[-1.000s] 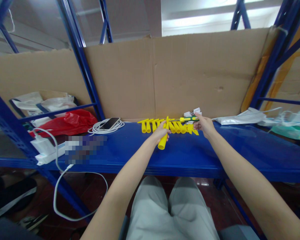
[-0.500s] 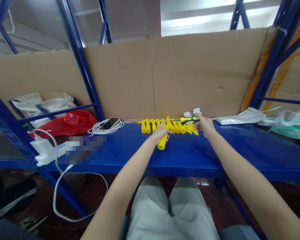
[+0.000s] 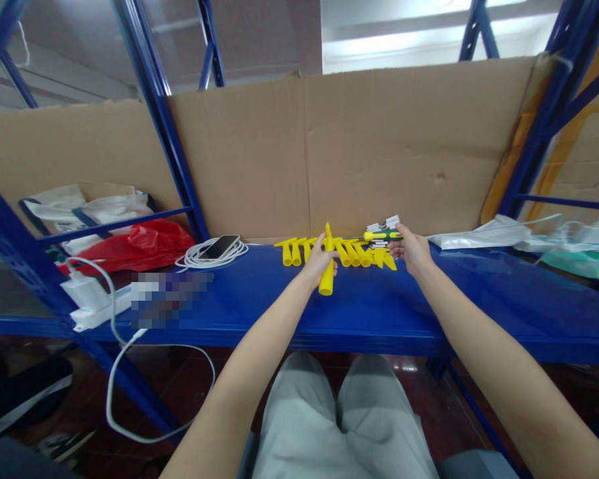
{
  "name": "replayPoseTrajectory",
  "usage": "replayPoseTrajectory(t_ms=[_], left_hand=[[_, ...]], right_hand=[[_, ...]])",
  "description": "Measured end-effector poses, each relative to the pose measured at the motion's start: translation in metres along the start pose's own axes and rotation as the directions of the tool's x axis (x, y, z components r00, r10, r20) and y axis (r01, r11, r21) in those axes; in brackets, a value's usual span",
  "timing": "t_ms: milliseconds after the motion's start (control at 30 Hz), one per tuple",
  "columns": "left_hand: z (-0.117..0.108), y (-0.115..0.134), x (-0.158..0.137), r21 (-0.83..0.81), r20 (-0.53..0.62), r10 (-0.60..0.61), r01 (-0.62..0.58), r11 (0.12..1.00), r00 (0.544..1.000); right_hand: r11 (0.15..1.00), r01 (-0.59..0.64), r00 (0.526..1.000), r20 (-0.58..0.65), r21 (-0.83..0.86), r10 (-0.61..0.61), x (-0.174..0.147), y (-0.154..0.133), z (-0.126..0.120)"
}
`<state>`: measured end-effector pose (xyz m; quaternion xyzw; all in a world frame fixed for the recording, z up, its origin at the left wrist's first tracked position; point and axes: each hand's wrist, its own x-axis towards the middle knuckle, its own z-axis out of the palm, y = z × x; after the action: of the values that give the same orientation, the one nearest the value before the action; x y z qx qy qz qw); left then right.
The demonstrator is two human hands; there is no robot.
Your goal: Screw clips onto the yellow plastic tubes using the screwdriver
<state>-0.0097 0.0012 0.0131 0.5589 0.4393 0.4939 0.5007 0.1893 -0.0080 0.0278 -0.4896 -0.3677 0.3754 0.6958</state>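
Observation:
My left hand (image 3: pixel 317 263) is closed around a yellow plastic handle-like piece (image 3: pixel 326 282), whose hollow round end points toward me. In my right hand (image 3: pixel 411 249) is a screwdriver (image 3: pixel 383 235) with a yellow and green handle. Its shaft points left, to the upper part of the yellow piece; whether the tip touches it I cannot tell. Behind my hands, a row of similar yellow pieces (image 3: pixel 351 253) lies along the back of the blue shelf. Smaller yellow parts (image 3: pixel 382 257) lie by my right hand, with white and metal pieces (image 3: pixel 392 221) just behind.
A phone (image 3: pixel 221 247) rests on a coiled white cable (image 3: pixel 190 256) to the left. Nearer stands a power strip (image 3: pixel 100 313) with a plugged-in charger. A red plastic bag (image 3: pixel 144 243) lies beyond. Cardboard (image 3: pixel 379 146) walls the back, and a white packet (image 3: pixel 479 235) lies right.
The yellow piece in my left hand has turned slightly more upright, its top tipping left. My right hand and the screwdriver have moved slightly to the right.

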Motion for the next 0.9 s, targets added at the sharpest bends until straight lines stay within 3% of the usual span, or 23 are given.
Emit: replayPoseTrajectory(t_ms=[200,433,900], left_hand=[[-0.008,-0.003,0.009,0.036,-0.171,0.001,0.005,0.999,0.985],[-0.001,-0.008,0.004,0.199,-0.094,-0.044,0.062,0.978,0.995],[0.0,-0.019,0.012,0.151,-0.14,0.004,0.017,0.988,0.99]], right_hand=[[0.999,-0.014,1.0,-0.022,-0.043,0.013,0.003,0.002,-0.001],[0.969,-0.077,0.994,0.06,-0.236,0.093,-0.003,0.007,0.004],[0.898,-0.162,0.948,0.189,-0.41,0.257,-0.004,0.02,0.008]])
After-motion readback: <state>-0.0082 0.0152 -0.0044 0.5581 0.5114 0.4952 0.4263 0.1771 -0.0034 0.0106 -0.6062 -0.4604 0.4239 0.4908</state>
